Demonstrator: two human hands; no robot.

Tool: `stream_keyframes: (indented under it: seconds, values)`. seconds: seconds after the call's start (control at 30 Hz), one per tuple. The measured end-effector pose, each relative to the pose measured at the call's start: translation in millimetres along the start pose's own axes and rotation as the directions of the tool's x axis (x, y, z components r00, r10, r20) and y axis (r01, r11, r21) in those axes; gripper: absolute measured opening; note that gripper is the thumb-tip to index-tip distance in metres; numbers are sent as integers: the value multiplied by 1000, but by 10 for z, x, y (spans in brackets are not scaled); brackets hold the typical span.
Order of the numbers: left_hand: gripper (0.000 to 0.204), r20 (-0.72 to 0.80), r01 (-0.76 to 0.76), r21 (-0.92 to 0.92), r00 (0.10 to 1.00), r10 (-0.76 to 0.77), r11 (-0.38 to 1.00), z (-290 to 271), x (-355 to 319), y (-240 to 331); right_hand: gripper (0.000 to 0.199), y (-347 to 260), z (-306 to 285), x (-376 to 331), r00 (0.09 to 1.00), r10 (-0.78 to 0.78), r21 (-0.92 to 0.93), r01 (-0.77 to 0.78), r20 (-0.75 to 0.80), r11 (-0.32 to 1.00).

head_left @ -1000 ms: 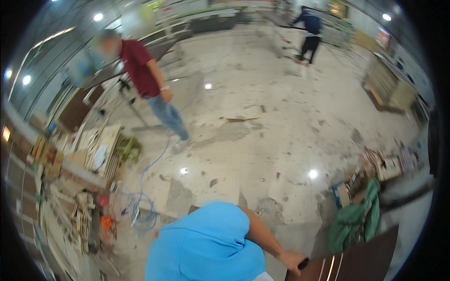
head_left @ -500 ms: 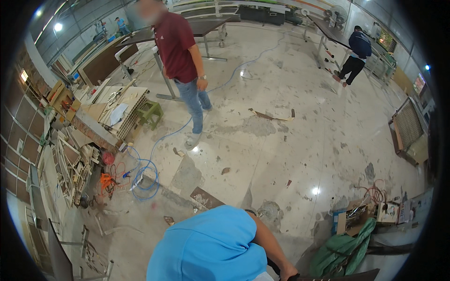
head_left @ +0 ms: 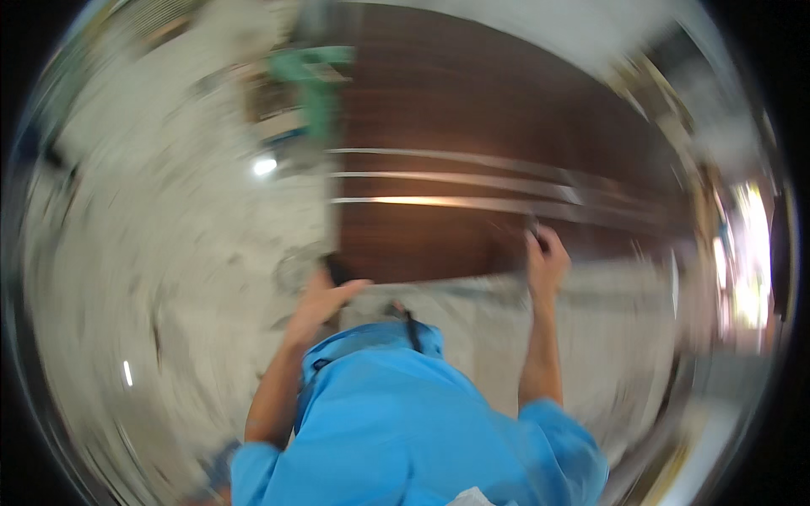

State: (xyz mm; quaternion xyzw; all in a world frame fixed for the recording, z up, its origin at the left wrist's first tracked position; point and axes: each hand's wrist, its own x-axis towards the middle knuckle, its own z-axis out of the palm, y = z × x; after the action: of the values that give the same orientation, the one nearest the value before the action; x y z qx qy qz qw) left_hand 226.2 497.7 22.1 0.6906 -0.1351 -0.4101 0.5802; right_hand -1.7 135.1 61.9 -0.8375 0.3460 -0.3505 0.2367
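Observation:
A dark brown panel (head_left: pixel 439 110) with a wood-like surface fills the upper middle, and three thin pale strips (head_left: pixel 439 201) run across it. At its near left corner is my left hand (head_left: pixel 319 299), closed around a black object (head_left: pixel 335 268) whose kind is blurred. My right hand (head_left: pixel 548 261) is over the panel's near edge, further right. Its fingers are pinched on a small dark object (head_left: pixel 532 224), too smeared to name. Both forearms come up from the lower edge.
Left of the panel, green cloth (head_left: pixel 316 93) hangs by a cardboard box (head_left: pixel 261 97). Stained pale floor (head_left: pixel 169 219) spreads to the left. At the right are a bright window (head_left: pixel 747 253) and blurred boards. Motion smears most edges.
My view has swung from the wide workshop floor and two other people to the brown panel. Both my hands now show; before, only one showed, low at the frame's bottom.

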Motion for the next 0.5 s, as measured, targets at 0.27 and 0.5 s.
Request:
stream_keyframes:
  seconds: [0.27,0.5]
  values:
    - [55,-30,78,266,997,-73,961,-166,172,25,16,1529,-1121,19,925,99,-432,-264,-367,862]
    - [43,-27,131,368,991,-130,921,-302,157,15,18,2076,-1299,118,925,-33,-581,-209,-378,787]
